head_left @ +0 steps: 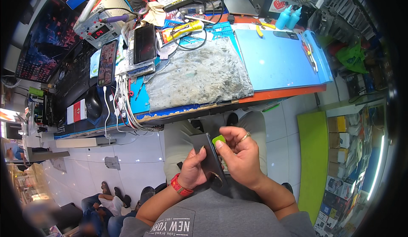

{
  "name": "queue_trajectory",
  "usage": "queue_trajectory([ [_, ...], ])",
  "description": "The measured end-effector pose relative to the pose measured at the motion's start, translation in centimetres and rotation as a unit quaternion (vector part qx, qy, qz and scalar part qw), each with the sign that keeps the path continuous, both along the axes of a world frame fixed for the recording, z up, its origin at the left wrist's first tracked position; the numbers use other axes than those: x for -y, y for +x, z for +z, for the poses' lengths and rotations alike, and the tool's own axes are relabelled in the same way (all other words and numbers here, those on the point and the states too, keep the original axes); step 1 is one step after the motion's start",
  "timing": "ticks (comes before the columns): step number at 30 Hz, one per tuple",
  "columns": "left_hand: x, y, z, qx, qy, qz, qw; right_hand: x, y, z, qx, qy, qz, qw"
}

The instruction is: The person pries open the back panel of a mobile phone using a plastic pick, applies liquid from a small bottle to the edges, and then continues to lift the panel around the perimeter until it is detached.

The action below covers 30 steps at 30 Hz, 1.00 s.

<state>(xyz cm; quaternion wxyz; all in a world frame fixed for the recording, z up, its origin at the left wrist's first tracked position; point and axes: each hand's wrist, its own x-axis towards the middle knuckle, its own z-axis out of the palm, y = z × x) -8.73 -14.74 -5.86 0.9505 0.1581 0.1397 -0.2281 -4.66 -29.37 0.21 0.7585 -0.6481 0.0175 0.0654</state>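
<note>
Above my lap, my left hand (193,168) grips a dark phone (207,151), thumb across its face and fingers behind it. The phone is tilted, its narrow edge turned toward my right hand (243,159). Between thumb and forefinger of that hand sits a small green plastic pick (218,140), held against the phone's right edge. Whether its tip goes into the seam cannot be made out. The fingers behind the phone are mostly hidden.
Ahead is a workbench with a stained grey cloth (202,77) and a blue mat (276,60). Two phones, a yellow tube (182,30), white cables (123,96) and a black mouse (94,103) crowd its left. Light blue bottles (284,18) stand behind the mat. People sit at lower left.
</note>
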Motion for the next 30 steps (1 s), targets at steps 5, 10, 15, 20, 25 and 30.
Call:
queue_trajectory([
  [5, -0.6, -0.4, -1.7, 0.087, 0.009, 0.011, 0.996, 1.1, -0.1, 0.0, -0.008, -0.001, 0.071, 0.997],
  [10, -1.3, 0.3, -3.5, 0.154, -0.157, -0.014, 0.975, 1.3, -0.5, 0.6, 0.055, -0.030, 0.117, 0.991],
  [15, -1.8, 0.8, -3.1, 0.142, -0.205, -0.038, 0.968, 0.9, -0.4, 2.6, 0.140, -0.145, 0.182, 0.963],
  [20, -2.2, 0.5, -2.6, 0.084, -0.178, -0.049, 0.979, 1.2, 0.4, 3.0, 0.402, -0.422, 0.305, 0.753],
  [25, -2.3, -0.1, -2.2, 0.083, -0.187, -0.053, 0.977, 0.3, 0.7, 4.3, 0.427, -0.453, 0.335, 0.707],
  [30, -2.9, -1.2, -1.8, 0.073, -0.161, -0.042, 0.983, -1.3, 1.4, 5.2, 0.449, -0.462, 0.336, 0.687],
])
